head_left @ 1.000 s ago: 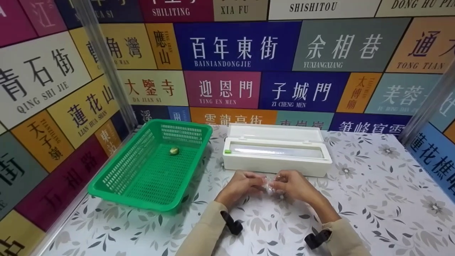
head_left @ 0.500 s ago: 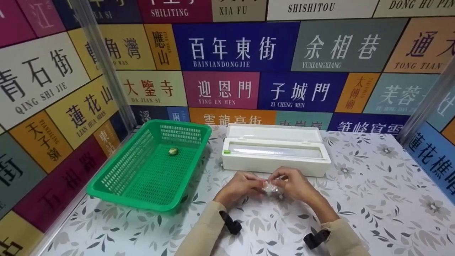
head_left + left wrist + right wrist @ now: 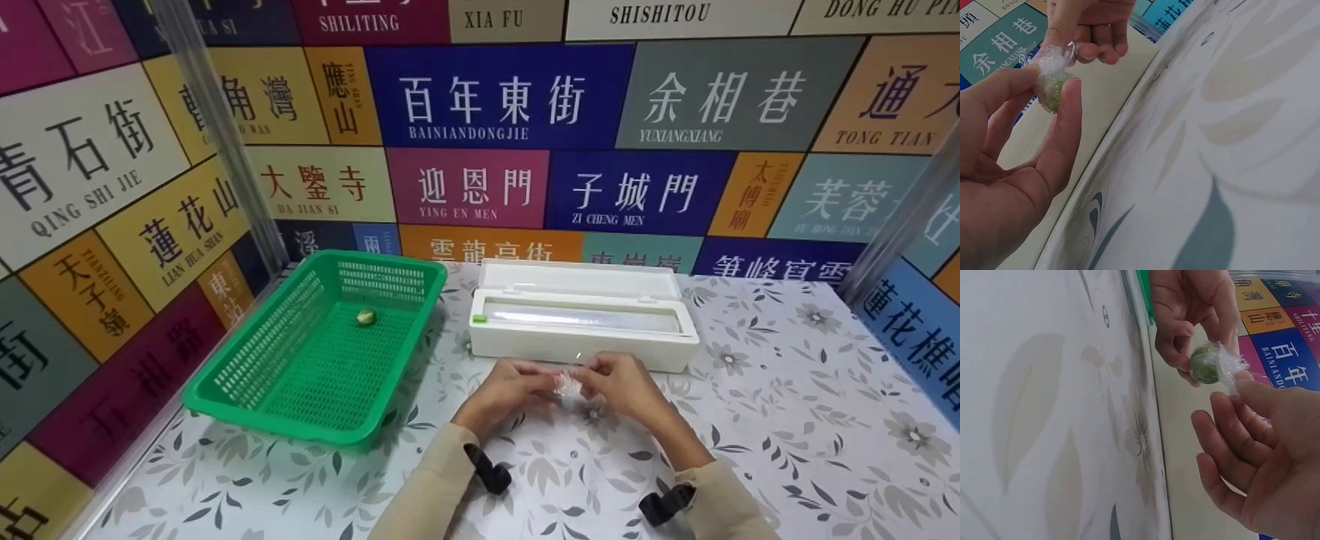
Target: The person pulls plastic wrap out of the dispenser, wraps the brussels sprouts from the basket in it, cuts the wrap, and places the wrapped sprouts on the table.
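Note:
A small round green ball [image 3: 1204, 365], loosely covered in clear cling film [image 3: 1229, 364], is between my two hands. My left hand [image 3: 511, 391] pinches the ball between thumb and fingertips. With thumb and forefinger, my right hand [image 3: 624, 386] pinches the gathered film on the ball's far side, its other fingers loosely bent. In the head view the fingers largely hide the ball. Just behind the hands stands a white cling film dispenser [image 3: 585, 346], its lid up and the film roll [image 3: 581, 318] visible inside.
To the left stands a green plastic basket [image 3: 281, 429] with one small yellowish-green round thing [image 3: 366, 318] in it. The table [image 3: 810, 420] has a leaf-patterned cover. A wall of coloured signs [image 3: 495, 97] rises behind, with clear posts [image 3: 225, 127] at the corners.
Both hands stay in front of the dispenser. The right fingers have shifted slightly at the film, which showed below the fingertips half a second ago and now shows less.

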A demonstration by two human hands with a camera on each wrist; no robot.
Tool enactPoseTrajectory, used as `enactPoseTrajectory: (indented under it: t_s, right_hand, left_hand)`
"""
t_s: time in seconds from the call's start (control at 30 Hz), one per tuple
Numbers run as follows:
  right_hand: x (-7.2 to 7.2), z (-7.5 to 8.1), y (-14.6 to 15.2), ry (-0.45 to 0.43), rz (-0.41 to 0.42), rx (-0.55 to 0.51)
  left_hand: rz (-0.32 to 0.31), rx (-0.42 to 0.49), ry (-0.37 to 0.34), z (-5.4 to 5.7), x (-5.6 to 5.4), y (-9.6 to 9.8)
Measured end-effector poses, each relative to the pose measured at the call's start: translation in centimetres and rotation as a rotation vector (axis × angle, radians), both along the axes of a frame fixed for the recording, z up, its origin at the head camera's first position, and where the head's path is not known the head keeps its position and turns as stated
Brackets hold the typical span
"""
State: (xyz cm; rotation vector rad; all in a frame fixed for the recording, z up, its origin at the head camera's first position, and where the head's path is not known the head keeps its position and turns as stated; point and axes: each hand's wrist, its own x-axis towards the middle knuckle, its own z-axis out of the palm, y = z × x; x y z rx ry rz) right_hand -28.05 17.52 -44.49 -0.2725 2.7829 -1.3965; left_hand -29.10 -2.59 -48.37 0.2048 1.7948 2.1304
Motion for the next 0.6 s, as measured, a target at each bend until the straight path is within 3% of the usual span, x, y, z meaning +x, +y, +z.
enactPoseTrajectory:
  t_s: [0.43, 0.6]
  right_hand:
    - [0.08, 0.13, -0.42, 0.01, 0.029, -0.071]
    - [0.17, 0.06, -0.22, 0.033, 0.129, -0.083]
  left_hand:
    - [-0.052, -0.09, 0.027, 0.73, 0.31, -0.22]
    - [-0.02, -0.103, 0.018, 0.83, 0.08, -0.7]
